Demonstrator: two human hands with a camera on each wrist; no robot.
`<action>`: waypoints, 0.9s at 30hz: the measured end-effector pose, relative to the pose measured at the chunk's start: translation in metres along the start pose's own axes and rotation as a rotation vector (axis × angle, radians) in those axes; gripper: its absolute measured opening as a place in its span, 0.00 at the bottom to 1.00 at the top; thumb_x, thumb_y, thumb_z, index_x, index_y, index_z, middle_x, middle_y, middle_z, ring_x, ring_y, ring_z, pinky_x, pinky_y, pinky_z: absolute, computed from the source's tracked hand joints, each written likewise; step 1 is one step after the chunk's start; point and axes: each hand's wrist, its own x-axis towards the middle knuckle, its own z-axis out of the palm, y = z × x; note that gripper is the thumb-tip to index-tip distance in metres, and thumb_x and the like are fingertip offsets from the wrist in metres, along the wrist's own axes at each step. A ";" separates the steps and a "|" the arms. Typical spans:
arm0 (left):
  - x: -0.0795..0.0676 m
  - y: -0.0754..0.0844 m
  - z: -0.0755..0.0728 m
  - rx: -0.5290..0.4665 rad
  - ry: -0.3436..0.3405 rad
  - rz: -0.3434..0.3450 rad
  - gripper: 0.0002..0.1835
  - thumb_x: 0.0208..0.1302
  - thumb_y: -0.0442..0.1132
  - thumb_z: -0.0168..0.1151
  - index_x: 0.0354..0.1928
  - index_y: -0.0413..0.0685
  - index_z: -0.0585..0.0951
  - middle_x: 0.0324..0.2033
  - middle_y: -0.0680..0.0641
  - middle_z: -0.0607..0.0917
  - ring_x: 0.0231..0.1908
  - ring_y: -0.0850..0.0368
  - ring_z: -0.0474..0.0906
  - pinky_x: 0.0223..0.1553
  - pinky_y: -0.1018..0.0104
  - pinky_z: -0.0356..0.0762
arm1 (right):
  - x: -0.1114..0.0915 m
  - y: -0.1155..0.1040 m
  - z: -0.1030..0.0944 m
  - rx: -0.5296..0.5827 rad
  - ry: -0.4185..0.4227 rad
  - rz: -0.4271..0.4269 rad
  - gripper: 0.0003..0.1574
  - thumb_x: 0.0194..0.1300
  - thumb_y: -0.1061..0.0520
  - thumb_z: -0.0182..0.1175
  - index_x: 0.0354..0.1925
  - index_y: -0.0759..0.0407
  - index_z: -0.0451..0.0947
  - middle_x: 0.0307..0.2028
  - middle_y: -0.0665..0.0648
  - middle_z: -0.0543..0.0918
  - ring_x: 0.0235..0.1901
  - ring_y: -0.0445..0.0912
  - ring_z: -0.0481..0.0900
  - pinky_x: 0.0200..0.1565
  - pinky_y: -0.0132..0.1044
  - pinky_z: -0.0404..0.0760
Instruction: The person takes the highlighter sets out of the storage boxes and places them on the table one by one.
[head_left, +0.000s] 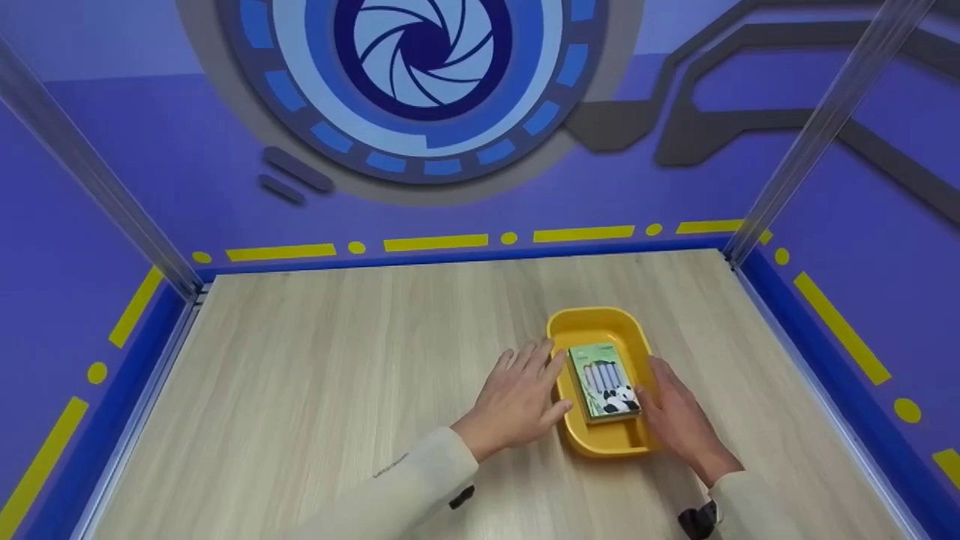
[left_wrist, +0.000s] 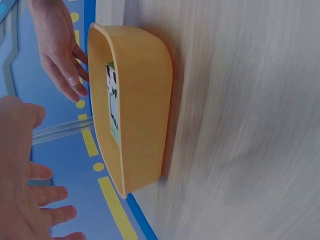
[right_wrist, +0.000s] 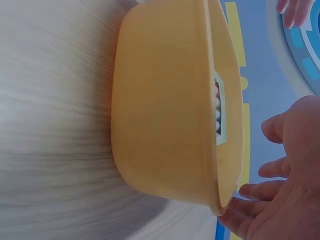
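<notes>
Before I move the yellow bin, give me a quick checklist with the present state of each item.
1. Yellow bin set down: ok, it sits on the wooden tabletop.
2. Panda box inside the bin: ok, it lies there with its picture facing up.
3. Hands on opposite sides: ok, left hand at the bin's left side, right hand at its right.
4. Left hand gripping the bin: not ok, it is not curled round it.
5. Right hand touching the bin: cannot tell; the views overlap them without showing clear contact.
</notes>
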 end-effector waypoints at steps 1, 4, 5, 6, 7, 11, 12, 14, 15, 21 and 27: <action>0.000 0.001 0.001 0.001 -0.001 0.003 0.38 0.70 0.66 0.40 0.76 0.58 0.52 0.76 0.49 0.54 0.74 0.51 0.55 0.72 0.48 0.56 | -0.001 0.000 0.000 0.003 -0.003 0.008 0.40 0.75 0.44 0.46 0.76 0.54 0.43 0.72 0.63 0.59 0.66 0.59 0.63 0.68 0.62 0.58; 0.000 0.003 0.002 0.003 -0.008 0.010 0.39 0.69 0.66 0.41 0.76 0.58 0.51 0.76 0.50 0.54 0.74 0.51 0.55 0.73 0.48 0.56 | -0.004 0.003 0.001 -0.003 -0.010 0.024 0.42 0.75 0.42 0.44 0.76 0.55 0.41 0.73 0.64 0.56 0.68 0.61 0.61 0.69 0.62 0.57; 0.000 0.004 0.003 0.007 -0.007 0.013 0.39 0.69 0.66 0.41 0.76 0.58 0.51 0.76 0.50 0.54 0.74 0.50 0.55 0.73 0.48 0.56 | -0.004 0.003 0.000 -0.005 -0.013 0.028 0.43 0.75 0.41 0.44 0.76 0.55 0.40 0.73 0.64 0.55 0.69 0.61 0.60 0.69 0.62 0.57; 0.000 0.006 0.003 0.011 -0.008 0.016 0.39 0.69 0.67 0.41 0.76 0.58 0.51 0.76 0.50 0.54 0.74 0.51 0.55 0.73 0.48 0.56 | -0.005 0.004 0.000 -0.007 -0.016 0.031 0.44 0.75 0.40 0.43 0.76 0.56 0.40 0.73 0.65 0.54 0.69 0.62 0.59 0.69 0.62 0.56; 0.000 0.007 0.003 0.013 -0.008 0.019 0.40 0.69 0.67 0.41 0.76 0.58 0.51 0.76 0.50 0.54 0.74 0.51 0.54 0.73 0.49 0.55 | -0.006 0.004 0.000 -0.009 -0.020 0.036 0.45 0.75 0.39 0.42 0.76 0.57 0.39 0.74 0.65 0.53 0.70 0.62 0.58 0.69 0.62 0.56; 0.002 0.009 0.004 0.029 -0.002 0.039 0.41 0.68 0.68 0.40 0.76 0.57 0.50 0.76 0.50 0.53 0.75 0.51 0.52 0.73 0.49 0.55 | -0.007 0.005 0.001 0.002 -0.027 0.054 0.45 0.75 0.38 0.42 0.77 0.56 0.37 0.74 0.66 0.52 0.70 0.62 0.57 0.69 0.62 0.55; 0.002 0.009 0.005 0.030 -0.001 0.046 0.41 0.68 0.68 0.40 0.76 0.57 0.50 0.76 0.50 0.53 0.75 0.51 0.52 0.73 0.49 0.56 | -0.007 0.005 0.001 0.003 -0.029 0.058 0.45 0.75 0.39 0.42 0.77 0.56 0.36 0.74 0.66 0.52 0.70 0.62 0.57 0.69 0.62 0.55; 0.003 0.010 0.006 0.031 0.008 0.061 0.41 0.68 0.68 0.41 0.76 0.56 0.51 0.76 0.49 0.54 0.74 0.50 0.53 0.73 0.49 0.56 | -0.006 0.005 0.002 0.002 -0.031 0.063 0.45 0.75 0.40 0.43 0.77 0.56 0.36 0.75 0.66 0.50 0.71 0.62 0.55 0.69 0.62 0.54; 0.003 0.010 0.007 0.028 0.012 0.066 0.41 0.68 0.68 0.41 0.76 0.56 0.52 0.76 0.49 0.54 0.74 0.50 0.53 0.72 0.49 0.57 | -0.006 0.005 0.002 -0.002 -0.032 0.067 0.46 0.75 0.40 0.43 0.77 0.56 0.35 0.75 0.66 0.49 0.72 0.63 0.54 0.69 0.62 0.54; 0.008 0.011 0.012 0.004 0.012 0.070 0.40 0.68 0.68 0.41 0.76 0.55 0.53 0.75 0.49 0.55 0.74 0.49 0.55 0.72 0.48 0.58 | -0.004 0.006 0.004 -0.016 -0.024 0.075 0.45 0.76 0.45 0.45 0.77 0.58 0.34 0.75 0.66 0.47 0.72 0.64 0.52 0.69 0.62 0.54; 0.011 0.011 0.018 -0.027 -0.023 0.044 0.40 0.68 0.67 0.43 0.75 0.57 0.54 0.75 0.50 0.55 0.74 0.50 0.54 0.73 0.49 0.55 | -0.002 0.006 0.009 -0.039 -0.021 0.073 0.44 0.75 0.50 0.47 0.76 0.59 0.36 0.74 0.67 0.49 0.70 0.63 0.55 0.68 0.62 0.56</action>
